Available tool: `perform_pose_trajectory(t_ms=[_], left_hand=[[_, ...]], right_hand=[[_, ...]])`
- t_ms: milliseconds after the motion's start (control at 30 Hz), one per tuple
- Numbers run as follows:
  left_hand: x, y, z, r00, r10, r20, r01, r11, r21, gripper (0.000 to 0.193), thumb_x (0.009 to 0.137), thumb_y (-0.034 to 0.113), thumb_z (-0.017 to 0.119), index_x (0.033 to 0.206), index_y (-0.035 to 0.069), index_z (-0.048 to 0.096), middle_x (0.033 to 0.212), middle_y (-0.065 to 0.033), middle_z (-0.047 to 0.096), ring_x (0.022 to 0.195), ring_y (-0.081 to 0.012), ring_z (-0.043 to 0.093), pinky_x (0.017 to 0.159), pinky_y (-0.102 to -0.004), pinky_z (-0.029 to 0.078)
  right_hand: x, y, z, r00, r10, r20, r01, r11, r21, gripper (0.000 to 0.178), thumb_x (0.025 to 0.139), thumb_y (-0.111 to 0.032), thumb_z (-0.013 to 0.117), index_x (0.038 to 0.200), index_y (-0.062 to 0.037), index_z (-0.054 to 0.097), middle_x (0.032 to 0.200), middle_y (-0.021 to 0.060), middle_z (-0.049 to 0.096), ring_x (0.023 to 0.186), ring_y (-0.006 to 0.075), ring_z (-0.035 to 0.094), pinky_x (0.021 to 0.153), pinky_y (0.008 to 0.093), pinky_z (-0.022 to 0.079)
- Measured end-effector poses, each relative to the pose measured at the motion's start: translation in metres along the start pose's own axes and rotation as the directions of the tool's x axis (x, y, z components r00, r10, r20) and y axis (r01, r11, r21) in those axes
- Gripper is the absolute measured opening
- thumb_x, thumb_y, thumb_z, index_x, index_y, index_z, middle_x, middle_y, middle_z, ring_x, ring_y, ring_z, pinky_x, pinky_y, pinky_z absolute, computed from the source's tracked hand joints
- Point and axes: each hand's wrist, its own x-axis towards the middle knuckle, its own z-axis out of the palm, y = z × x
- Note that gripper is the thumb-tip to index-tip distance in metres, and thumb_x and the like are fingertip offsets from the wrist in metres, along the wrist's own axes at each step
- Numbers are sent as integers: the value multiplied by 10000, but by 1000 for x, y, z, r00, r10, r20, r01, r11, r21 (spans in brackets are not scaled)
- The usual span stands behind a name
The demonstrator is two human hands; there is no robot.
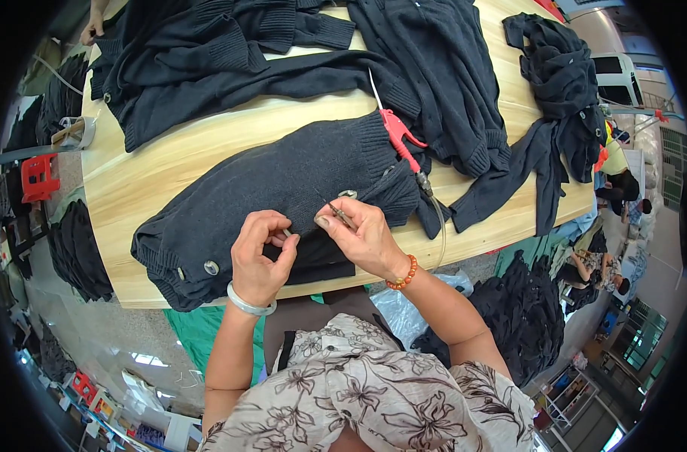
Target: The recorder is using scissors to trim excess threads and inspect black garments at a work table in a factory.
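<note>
A dark knitted cardigan [283,169] lies folded on the table under both my hands, with a few buttons showing along its near edge, among them a grey-brown button [211,267]. My left hand [259,256] is closed in a pinch just over the knit. Whatever sits between its fingertips is too small to name. Close beside it, my right hand [364,235] grips a slim pointed metal tool [342,216], its dark tip angled up and left over the cardigan. Across the cuff ribbing rests a red air blow gun [400,139] with a long thin nozzle.
From the blow gun a clear hose [443,233] runs off the table's near edge. More dark knitwear [434,83] covers the far side of the wooden table [162,177]. Another dark garment [562,83] hangs over the right end. Another person's hand [92,30] shows at far left.
</note>
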Motion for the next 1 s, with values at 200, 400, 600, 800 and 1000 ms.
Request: perform_pose_trajectory(t_ms=[200,400,600,800,1000], left_hand=[[0,4,4,1000,17,-2,-17,999,46,267,756,-108,694,992,-6,623,1006,-111,599,697,-145,614,629,-249,533],[-2,2,5,999,55,2,-55,993,104,295,732,-113,681,1003,-8,631,1013,-119,585,728,-179,626,625,-266,539],[-2,2,8,998,55,-1,-54,989,136,270,736,-116,664,980,-3,641,1021,-123,598,753,-179,624,619,-264,530],[-6,-3,10,995,95,9,-95,980,173,219,748,-123,667,940,-21,636,1022,-134,594,775,-186,645,649,-270,550],[-4,5,6,999,34,-16,-33,996,82,155,797,-96,663,923,-6,656,989,-133,612,753,-227,665,664,-293,543]], right_hand=[[-7,6,-1,995,-61,-75,49,987,-150,122,924,-54,661,1018,24,657,870,18,672,816,42,596,678,215,499],[-10,2,15,942,-335,-26,257,767,-589,310,774,-65,746,1079,-61,691,857,114,724,745,274,718,617,318,562],[-7,8,16,901,-433,16,340,684,-645,208,764,-33,712,971,-49,691,816,104,716,702,287,701,587,341,547],[-7,3,13,980,-198,37,194,879,-435,106,838,-24,659,944,-21,659,721,95,666,599,189,660,552,310,492],[-4,3,14,995,-61,83,77,975,-206,146,894,-84,682,965,30,625,720,60,615,640,47,541,571,249,454]])
